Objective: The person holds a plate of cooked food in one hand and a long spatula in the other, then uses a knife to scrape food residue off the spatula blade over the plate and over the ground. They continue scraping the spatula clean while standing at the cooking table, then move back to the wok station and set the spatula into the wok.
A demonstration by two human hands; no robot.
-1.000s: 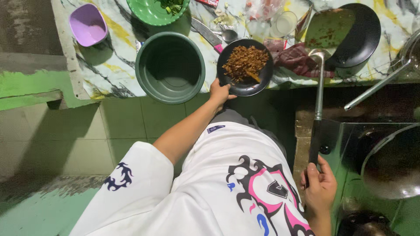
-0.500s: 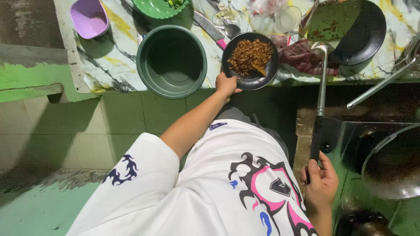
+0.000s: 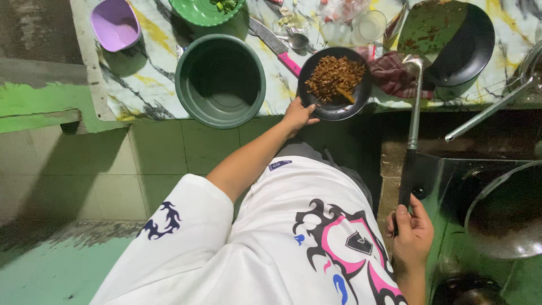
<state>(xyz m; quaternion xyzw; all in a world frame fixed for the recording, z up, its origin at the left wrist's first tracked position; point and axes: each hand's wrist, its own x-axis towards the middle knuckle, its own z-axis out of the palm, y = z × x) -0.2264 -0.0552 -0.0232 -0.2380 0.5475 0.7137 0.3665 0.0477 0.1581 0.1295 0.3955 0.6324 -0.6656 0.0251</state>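
My left hand [image 3: 297, 114] grips the near rim of a black plate [image 3: 355, 101] heaped with brown fried food [image 3: 335, 76], at the counter's front edge. My right hand [image 3: 412, 231] is closed around the black handle of a long metal ladle [image 3: 413, 113]. The ladle's bowl points up toward a dark red cloth [image 3: 395, 76] beside the plate. A wok [image 3: 502, 209] sits just right of my right hand.
An empty green pot [image 3: 186, 85] stands left of the plate on the marbled counter [image 3: 141, 79]. Behind are a purple tub [image 3: 114, 22], a green colander [image 3: 197, 11], a pink-handled knife [image 3: 276, 45], a glass [image 3: 370, 25] and a black pan [image 3: 468, 51]. A second metal handle [image 3: 485, 113] crosses at right.
The plate with my left hand on it has shifted slightly right and toward the counter's edge. My right hand and the ladle have barely moved.
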